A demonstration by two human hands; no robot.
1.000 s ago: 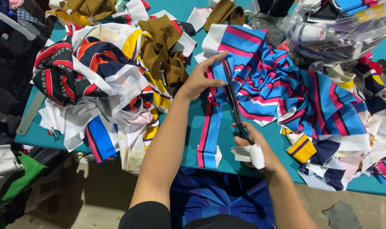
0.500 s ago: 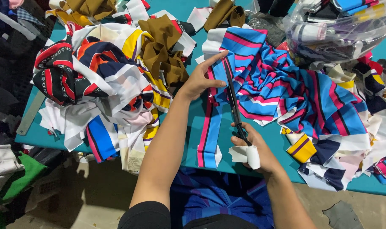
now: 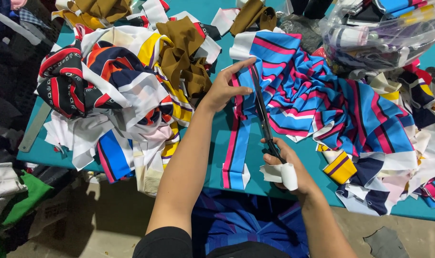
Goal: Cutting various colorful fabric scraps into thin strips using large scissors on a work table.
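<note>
The right hand (image 3: 288, 165) grips black scissors (image 3: 263, 114), cutting the striped fabric (image 3: 294, 81) near the surface's (image 3: 217, 143) front edge; the left hand (image 3: 225, 88), fingers flat, presses it.

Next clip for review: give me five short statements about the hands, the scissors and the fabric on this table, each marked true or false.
1. The right hand holds dark scissors. True.
2. The left hand rests on the brown fabric. False: it presses on the blue and pink striped fabric; the brown fabric lies apart, to its left.
3. The table has a teal surface. True.
4. The scissors lie loose on the table, touched by no hand. False: the right hand's grip is on their handles, blades pointing away along the stripes.
5. A clear plastic bag of fabric pieces sits at the far right. True.
</note>
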